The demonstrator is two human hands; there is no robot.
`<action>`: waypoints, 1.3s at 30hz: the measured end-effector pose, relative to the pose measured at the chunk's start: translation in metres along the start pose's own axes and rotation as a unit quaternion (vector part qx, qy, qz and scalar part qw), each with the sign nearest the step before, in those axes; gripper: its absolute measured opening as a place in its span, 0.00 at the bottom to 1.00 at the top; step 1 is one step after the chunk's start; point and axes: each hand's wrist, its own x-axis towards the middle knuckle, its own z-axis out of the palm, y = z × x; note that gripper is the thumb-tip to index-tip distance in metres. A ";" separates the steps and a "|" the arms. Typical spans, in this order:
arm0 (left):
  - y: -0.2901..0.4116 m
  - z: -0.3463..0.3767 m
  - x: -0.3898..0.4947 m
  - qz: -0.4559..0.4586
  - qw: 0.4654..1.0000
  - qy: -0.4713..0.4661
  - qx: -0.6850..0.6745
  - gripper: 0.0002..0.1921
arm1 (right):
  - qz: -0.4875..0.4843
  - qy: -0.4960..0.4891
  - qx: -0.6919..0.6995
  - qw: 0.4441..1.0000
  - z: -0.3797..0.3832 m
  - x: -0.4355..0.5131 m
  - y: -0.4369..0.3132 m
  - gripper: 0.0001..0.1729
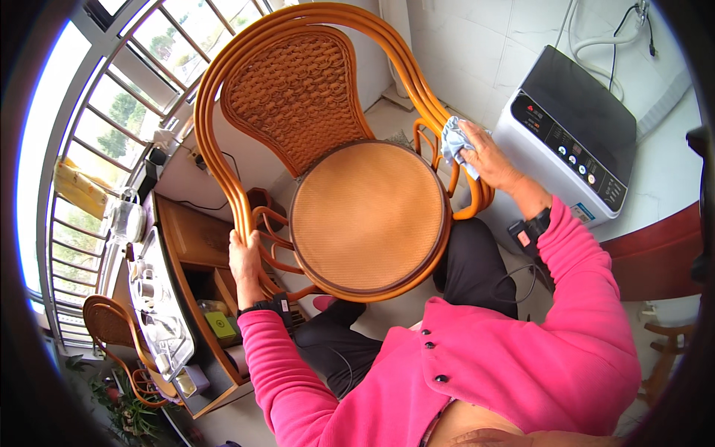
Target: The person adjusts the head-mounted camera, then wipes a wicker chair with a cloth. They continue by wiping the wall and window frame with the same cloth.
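A rattan armchair with a woven back (293, 95) and a round tan seat (368, 218) stands in front of me, its bent-cane frame (329, 14) looping around the back. My left hand (244, 260) grips the armrest on the picture's left side. At the opposite armrest, my right hand (489, 156) presses a crumpled light-blue cloth (458, 142) against the cane. The cloth covers part of that armrest, and the undersides of both hands are hidden.
A washing machine (575, 128) with a dark lid stands at right, near hoses. At left are a wooden cabinet (195, 234) bearing a tray of glassware (162, 313), barred windows, another rattan chair (117, 329) and plants (131, 410). A dark red pot (260, 201) sits behind the armchair.
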 end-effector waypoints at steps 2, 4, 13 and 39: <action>0.004 0.003 0.000 -0.015 0.999 0.015 -0.028 0.27 | 0.042 0.018 -0.155 0.987 0.009 -0.014 -0.011 0.35; 0.005 0.003 -0.002 -0.032 0.999 0.015 -0.039 0.29 | 0.015 0.046 -0.207 0.977 0.010 -0.017 -0.020 0.34; 0.007 0.002 -0.003 -0.044 0.998 0.018 -0.040 0.32 | 0.000 0.049 -0.171 0.984 -0.015 -0.017 -0.047 0.24; 0.015 -0.004 -0.006 -0.061 0.997 0.026 -0.044 0.31 | 0.172 -0.002 -0.084 0.982 0.053 0.228 0.007 0.21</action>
